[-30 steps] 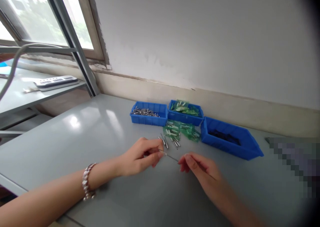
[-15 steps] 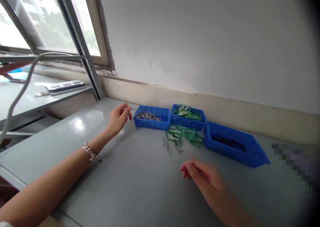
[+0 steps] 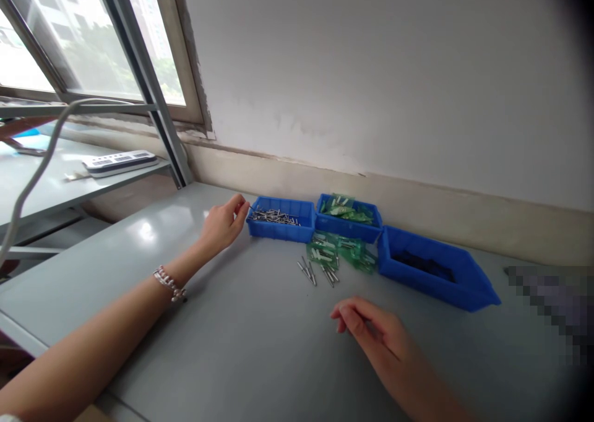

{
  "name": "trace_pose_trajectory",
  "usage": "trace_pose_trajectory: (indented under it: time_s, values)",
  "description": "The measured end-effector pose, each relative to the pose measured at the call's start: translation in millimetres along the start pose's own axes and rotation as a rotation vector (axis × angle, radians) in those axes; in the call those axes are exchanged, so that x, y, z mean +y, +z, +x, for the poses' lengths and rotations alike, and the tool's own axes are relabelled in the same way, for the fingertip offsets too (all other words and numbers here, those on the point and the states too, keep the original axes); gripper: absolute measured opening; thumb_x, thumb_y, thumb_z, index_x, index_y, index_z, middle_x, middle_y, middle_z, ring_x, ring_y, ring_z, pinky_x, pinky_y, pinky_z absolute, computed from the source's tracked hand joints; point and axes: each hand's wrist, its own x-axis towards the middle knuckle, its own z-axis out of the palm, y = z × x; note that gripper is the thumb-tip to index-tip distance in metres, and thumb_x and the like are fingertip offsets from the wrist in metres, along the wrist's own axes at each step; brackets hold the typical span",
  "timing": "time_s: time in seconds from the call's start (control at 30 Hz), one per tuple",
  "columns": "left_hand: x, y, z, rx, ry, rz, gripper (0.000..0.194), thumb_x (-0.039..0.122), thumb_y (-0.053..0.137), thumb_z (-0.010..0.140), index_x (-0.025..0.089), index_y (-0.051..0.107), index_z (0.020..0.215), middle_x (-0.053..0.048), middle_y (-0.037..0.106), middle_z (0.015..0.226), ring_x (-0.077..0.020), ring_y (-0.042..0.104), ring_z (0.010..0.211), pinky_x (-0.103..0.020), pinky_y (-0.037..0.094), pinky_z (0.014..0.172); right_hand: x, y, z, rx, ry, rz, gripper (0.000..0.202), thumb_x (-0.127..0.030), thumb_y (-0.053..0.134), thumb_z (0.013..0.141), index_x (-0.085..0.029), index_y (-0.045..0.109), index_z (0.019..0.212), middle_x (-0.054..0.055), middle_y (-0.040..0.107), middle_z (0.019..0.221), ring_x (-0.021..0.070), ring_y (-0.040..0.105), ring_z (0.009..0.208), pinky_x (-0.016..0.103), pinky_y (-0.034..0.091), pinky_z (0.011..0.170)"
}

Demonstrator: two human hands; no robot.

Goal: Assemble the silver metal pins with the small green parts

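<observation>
At the left end of a blue bin, my left hand pinches a thin metal pin that juts toward the bin's rim. Slender metal pins, much like blind rivets, lie in a heap inside that bin. My right hand hovers over the near part of the table, thumb pressed to curled fingers; whatever it may hold is hidden. Beyond it lie two small groups of loose metal pins. Green bags with pins inside lie just behind these, in front of the bins.
A second blue bin holds more green bags. A third blue bin, at right, contains dark pieces. The grey table meets the wall behind. At left are a metal shelf post, a cable and a power strip.
My left hand has moved slightly right, closer to the first bin's left rim, its fingers drawn tighter together. My right hand has barely shifted left. Bins, bags and loose pins stay in place.
</observation>
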Motion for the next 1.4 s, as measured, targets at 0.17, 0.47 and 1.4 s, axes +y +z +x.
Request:
trace_pose_trajectory:
  time_s: [0.17,0.47,1.4]
  values:
    - [-1.4,0.7,-0.4,-0.018,0.009,0.043,0.029,0.043,0.034,0.087,0.019,0.048,0.080,0.000,0.054,0.065,-0.0140,0.052,0.057,-0.023,0.034,0.059,1.4,0.1,-0.9,0.001,-0.023,-0.016,0.031,-0.042,0.039,0.091,-0.022,0.060,0.082,0.000,0.058,0.072,0.0170,0.056,0.073,0.025,0.041,0.065]
    - [-2.3,-1.3,1.6,-0.018,0.032,0.061,0.030,0.044,0.032,0.088,0.019,0.047,0.080,0.001,0.054,0.065,-0.0135,0.051,0.057,-0.023,0.033,0.059,2.6,1.0,-0.8,0.010,-0.058,-0.069,0.029,-0.040,0.038,0.092,-0.024,0.060,0.082,-0.002,0.058,0.071,0.0163,0.057,0.072,0.025,0.040,0.065]
    - [-4.8,-2.8,4.8,-0.108,0.047,0.154,0.029,0.046,0.029,0.089,0.020,0.039,0.082,-0.002,0.056,0.070,-0.0203,0.054,0.065,-0.027,0.032,0.059,3.0,-1.5,-0.6,-0.051,-0.089,-0.165,0.029,-0.037,0.035,0.094,-0.023,0.057,0.084,-0.001,0.057,0.074,0.0152,0.055,0.073,0.026,0.040,0.068]
